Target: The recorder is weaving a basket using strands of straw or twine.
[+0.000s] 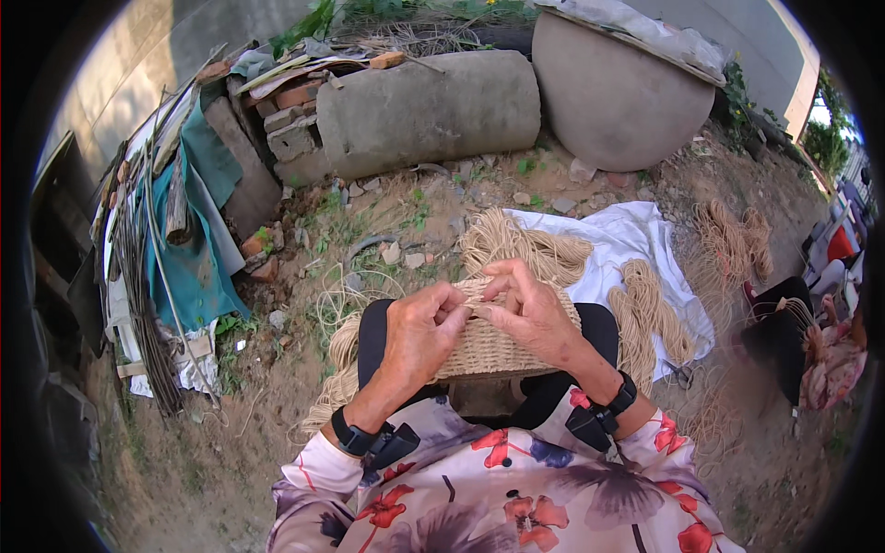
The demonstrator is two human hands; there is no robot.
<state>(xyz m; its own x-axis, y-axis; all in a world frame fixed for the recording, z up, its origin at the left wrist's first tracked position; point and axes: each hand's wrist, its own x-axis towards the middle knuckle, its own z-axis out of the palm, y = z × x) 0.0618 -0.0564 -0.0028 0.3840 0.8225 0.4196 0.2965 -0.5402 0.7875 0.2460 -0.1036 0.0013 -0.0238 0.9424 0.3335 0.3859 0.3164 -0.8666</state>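
A woven basket (502, 348) of pale twisted cord rests across my lap, between my knees. My left hand (422, 330) is closed at its far upper edge, with thumb and forefinger pinched on a strand of cord (472, 300). Beside it, my right hand (533, 318) bends its fingers over the same edge, its thumb close to the left fingertips and pinching the cord too. Just beyond the basket lies a thick bundle of cord (521, 247). More looped cord (343, 355) hangs by my left knee.
A white cloth (636, 230) with cord hanks (650, 318) is spread at the right, scissors (680, 375) near it. Another person (825, 355) sits far right holding cord. Ahead stand a concrete cylinder (429, 115) and large round vat (618, 97); bricks and teal sheeting (184, 230) lie left.
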